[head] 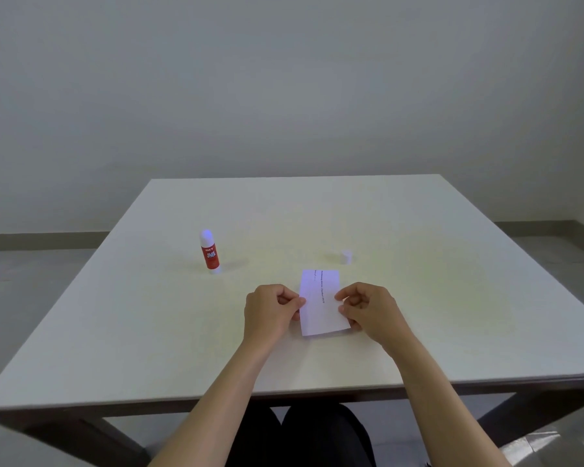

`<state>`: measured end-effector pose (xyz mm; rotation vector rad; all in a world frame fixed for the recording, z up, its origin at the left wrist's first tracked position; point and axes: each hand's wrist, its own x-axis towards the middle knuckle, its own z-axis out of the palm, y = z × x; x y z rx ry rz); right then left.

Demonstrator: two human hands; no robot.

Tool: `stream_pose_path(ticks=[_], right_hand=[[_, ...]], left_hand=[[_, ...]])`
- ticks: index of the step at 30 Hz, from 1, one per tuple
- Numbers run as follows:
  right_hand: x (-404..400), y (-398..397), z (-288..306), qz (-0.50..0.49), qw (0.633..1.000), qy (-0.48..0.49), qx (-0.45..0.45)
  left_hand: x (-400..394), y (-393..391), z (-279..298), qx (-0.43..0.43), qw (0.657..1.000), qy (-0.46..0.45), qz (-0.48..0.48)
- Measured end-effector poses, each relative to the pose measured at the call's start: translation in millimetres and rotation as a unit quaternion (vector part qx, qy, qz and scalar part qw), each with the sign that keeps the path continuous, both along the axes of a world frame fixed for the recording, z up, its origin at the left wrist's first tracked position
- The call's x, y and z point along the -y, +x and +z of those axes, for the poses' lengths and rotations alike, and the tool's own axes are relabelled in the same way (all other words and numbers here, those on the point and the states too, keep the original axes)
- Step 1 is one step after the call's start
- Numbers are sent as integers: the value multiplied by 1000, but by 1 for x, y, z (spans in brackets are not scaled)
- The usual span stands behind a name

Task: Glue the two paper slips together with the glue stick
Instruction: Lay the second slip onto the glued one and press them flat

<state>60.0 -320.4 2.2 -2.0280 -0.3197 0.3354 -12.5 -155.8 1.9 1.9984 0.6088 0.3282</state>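
Both hands sit over the paper slips [321, 303] at table [452, 315] centre, near edge side. Left hand [271, 310] pinches the left long edge between thumb and curled fingers; right hand [368, 310] does the same on the right edge, fingers loosely curled, nothing else held. Only one white rectangle is plainly visible; a second slip looks to lie under it, flush, but the seam cannot be made out, so whether two layers are stacked is a judgement. Glue stick [209, 251] stands upright well to the left and slightly farther off, uncapped, pale glue tip showing; its small white cap [346, 257] rests apart, just beyond the slips to the right. Step in hand looks like aligning or pressing the slips together, glue likely already applied. Next move calls for squaring the edges, then pressing flat along the overlap without sliding the layers; capping the stick follows. Readable text: red label on the stick reads "GLUE STICK", brand above it too blurred. A printed line runs lengthwise along the top slip, too small to read.
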Motion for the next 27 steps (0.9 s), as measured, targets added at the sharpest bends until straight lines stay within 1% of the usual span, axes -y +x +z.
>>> stream_pose_path(ticks=[13, 18, 27], right_hand=[[-5, -1, 0, 2, 998, -49, 36], [-8, -4, 0, 7, 996, -74, 50], [-16, -7, -2, 16, 985, -137, 100]], left_hand=[[1, 1, -6, -7, 1000, 22, -5], [3, 2, -9, -4, 999, 46, -9], [3, 4, -15, -4, 986, 167, -18]])
